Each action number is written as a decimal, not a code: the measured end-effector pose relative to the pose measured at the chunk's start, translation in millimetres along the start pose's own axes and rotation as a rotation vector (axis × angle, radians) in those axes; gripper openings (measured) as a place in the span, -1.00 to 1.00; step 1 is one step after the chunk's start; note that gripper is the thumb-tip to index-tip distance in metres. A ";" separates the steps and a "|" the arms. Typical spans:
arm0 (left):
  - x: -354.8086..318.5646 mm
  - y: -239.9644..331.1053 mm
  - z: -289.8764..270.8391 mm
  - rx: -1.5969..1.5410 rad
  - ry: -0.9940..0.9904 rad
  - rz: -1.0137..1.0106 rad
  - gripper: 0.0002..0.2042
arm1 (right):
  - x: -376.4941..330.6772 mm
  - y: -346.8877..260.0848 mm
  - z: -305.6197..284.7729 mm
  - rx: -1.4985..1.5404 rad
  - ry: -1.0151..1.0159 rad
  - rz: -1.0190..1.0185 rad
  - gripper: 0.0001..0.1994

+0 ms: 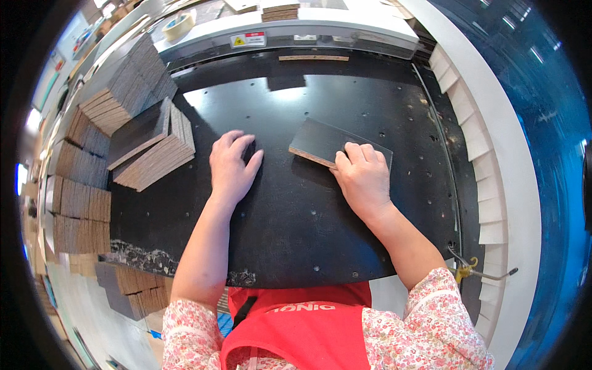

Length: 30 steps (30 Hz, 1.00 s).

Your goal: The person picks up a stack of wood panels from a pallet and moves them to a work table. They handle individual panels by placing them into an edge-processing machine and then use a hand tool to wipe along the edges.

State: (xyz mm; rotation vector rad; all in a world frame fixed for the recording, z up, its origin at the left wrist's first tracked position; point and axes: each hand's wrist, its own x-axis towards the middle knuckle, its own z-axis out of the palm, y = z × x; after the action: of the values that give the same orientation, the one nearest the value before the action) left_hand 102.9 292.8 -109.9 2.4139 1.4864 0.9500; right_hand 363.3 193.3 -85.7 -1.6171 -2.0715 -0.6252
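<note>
Over the black tabletop (277,216), my right hand (365,179) grips a small dark rectangular board (330,140) by its right end. The board has a brown particleboard edge facing me and is slightly tilted off the surface. My left hand (233,165) is on the left of the board, apart from it, with thumb and fingers spread and nothing seen in them. Nearest to that hand is a small stack of similar boards (161,161), one leaning on the others at the table's left side.
Tall stacks of cut boards (126,80) line the left side, with more piles (80,203) below. A white-topped machine beam (345,31) crosses the far edge, a roll of tape (178,24) on it. A yellow air gun (467,269) hangs at the right front near a pleated white guard (481,142).
</note>
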 end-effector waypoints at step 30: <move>127.0 7.0 77.6 0.241 0.128 0.199 -0.69 | 7.8 6.1 12.7 0.024 -0.022 0.004 -0.85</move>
State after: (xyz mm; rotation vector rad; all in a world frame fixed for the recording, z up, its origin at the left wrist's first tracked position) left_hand 192.7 411.6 -112.7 2.7634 1.5020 1.0362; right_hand 366.7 208.2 -90.8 -1.6215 -2.0829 -0.5820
